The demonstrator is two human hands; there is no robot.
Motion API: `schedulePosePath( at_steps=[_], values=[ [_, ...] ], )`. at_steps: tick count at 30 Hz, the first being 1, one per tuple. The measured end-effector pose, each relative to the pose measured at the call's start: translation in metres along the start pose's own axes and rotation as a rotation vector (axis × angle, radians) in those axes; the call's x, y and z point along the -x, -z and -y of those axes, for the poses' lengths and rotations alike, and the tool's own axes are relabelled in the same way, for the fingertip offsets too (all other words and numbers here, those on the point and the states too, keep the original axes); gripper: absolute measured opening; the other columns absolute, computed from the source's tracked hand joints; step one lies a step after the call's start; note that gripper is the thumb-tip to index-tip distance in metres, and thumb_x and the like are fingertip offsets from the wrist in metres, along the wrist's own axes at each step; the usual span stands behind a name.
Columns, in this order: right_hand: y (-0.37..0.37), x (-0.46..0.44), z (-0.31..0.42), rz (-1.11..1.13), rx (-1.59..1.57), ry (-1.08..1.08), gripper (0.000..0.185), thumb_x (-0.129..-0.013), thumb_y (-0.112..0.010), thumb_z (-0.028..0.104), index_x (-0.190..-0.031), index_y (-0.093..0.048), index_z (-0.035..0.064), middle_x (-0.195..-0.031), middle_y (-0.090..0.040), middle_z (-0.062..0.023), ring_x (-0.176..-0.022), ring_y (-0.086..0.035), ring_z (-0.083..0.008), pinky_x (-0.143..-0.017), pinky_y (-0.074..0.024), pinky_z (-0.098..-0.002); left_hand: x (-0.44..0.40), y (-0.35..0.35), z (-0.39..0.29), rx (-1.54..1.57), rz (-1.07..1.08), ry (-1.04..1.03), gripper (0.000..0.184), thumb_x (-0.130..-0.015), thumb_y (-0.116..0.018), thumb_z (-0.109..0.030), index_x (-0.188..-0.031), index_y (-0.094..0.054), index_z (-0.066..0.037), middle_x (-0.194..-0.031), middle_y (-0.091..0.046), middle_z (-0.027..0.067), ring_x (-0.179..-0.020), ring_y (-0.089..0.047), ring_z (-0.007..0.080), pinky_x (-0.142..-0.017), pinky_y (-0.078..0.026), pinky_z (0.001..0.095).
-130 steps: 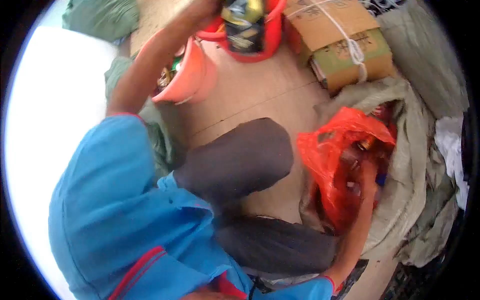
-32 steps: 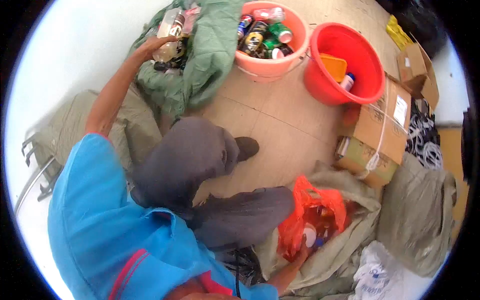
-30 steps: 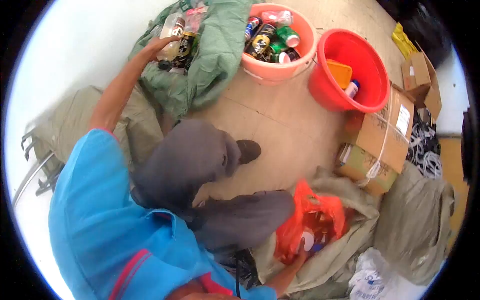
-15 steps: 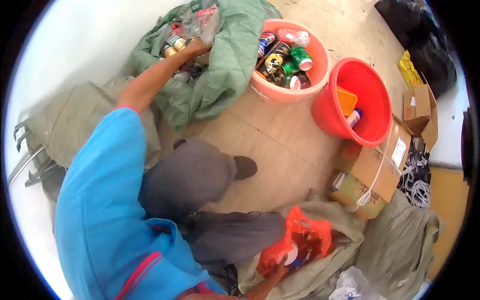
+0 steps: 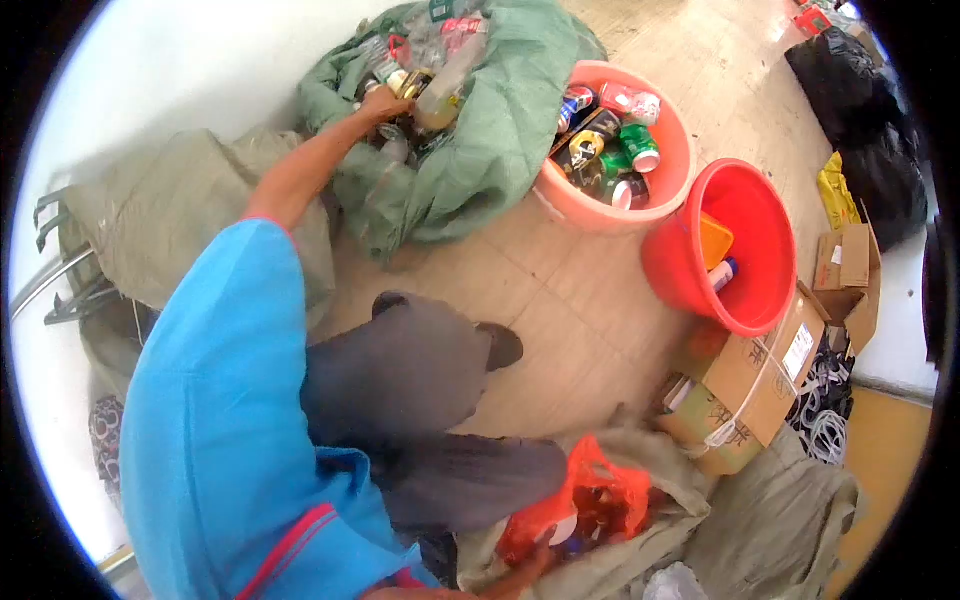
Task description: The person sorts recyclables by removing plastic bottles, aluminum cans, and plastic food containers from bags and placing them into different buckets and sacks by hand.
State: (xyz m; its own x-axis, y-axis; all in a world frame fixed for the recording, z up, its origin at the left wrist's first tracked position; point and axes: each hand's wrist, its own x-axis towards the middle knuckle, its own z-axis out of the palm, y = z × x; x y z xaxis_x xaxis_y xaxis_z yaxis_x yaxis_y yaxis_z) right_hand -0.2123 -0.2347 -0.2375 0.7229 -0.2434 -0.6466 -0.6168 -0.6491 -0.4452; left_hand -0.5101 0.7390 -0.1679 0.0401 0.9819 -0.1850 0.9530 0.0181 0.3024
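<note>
My left hand (image 5: 385,104) reaches into the green sack (image 5: 500,130), its fingers bent in among clear plastic bottles. A black-and-gold can (image 5: 416,84) and a large cloudy bottle (image 5: 446,92) lie close to its fingertips; what it grips is partly hidden. My right hand (image 5: 535,565), blurred, is at the lower edge of the red plastic bag (image 5: 592,470), close to a white round item (image 5: 564,530). The bag sits in an open grey-green sack (image 5: 680,480) with small items inside.
A pink bucket (image 5: 675,180) holds several drink cans. Beside it, a red bucket (image 5: 660,255) contains an orange item and a white bottle. Tied cardboard (image 5: 765,385), an open carton (image 5: 845,265), black bags (image 5: 845,90) and a stuffed sack (image 5: 190,220) stand around.
My left hand let go of a cloudy bottle, which now lies to its right, and moved among other bottles. My right hand stays by the red bag. The view has shifted, bringing more floor into sight.
</note>
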Motion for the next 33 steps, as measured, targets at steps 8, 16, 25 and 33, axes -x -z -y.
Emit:
schedulePosePath(
  at_steps=[8,16,25,33],
  values=[
    [0.002,0.005,0.005,0.014,0.02,0.026,0.073,-0.08,-0.068,0.044,-0.127,-0.045,-0.007,-0.123,-0.053,-0.0157,-0.105,-0.055,-0.0266,-0.09,-0.0456,-0.0362,0.053,0.044,-0.011,0.217,-0.015,0.174,0.057,-0.061,-0.073,-0.048,-0.086,-0.068,0.003,-0.078,-0.066,0.0133,-0.072,-0.064,0.0222,-0.066,-0.049,0.0339],
    [-0.003,0.023,0.026,0.044,-0.031,0.084,0.072,-0.081,-0.068,0.044,-0.127,-0.045,-0.0068,-0.123,-0.053,-0.0155,-0.105,-0.055,-0.0262,-0.09,-0.0452,-0.0358,0.104,0.129,-0.066,0.471,-0.233,-0.184,0.041,-0.071,-0.072,-0.037,-0.087,-0.07,0.001,-0.076,-0.067,0.0053,-0.067,-0.061,0.0136,-0.063,-0.047,0.0299],
    [-0.009,0.061,0.057,0.068,-0.14,0.128,0.071,-0.081,-0.068,0.043,-0.127,-0.045,-0.0065,-0.123,-0.053,-0.0152,-0.105,-0.054,-0.0257,-0.091,-0.0447,-0.0354,0.138,0.032,-0.285,0.368,0.164,-0.55,0.054,-0.064,-0.068,-0.05,-0.091,-0.069,-0.003,-0.082,-0.069,0.0116,-0.077,-0.067,0.023,-0.07,-0.051,0.0353],
    [-0.007,0.002,0.009,-0.038,0.187,0.207,0.073,-0.082,-0.062,0.051,-0.126,-0.047,-0.0054,-0.124,-0.053,-0.0182,-0.108,-0.053,-0.0268,-0.097,-0.0392,-0.0355,0.188,-0.064,-0.343,0.209,0.024,-0.39,0.049,-0.074,-0.064,-0.039,-0.098,-0.062,0.004,-0.094,-0.065,0.0224,-0.09,-0.065,0.0347,-0.079,-0.051,0.0446]
  ],
)
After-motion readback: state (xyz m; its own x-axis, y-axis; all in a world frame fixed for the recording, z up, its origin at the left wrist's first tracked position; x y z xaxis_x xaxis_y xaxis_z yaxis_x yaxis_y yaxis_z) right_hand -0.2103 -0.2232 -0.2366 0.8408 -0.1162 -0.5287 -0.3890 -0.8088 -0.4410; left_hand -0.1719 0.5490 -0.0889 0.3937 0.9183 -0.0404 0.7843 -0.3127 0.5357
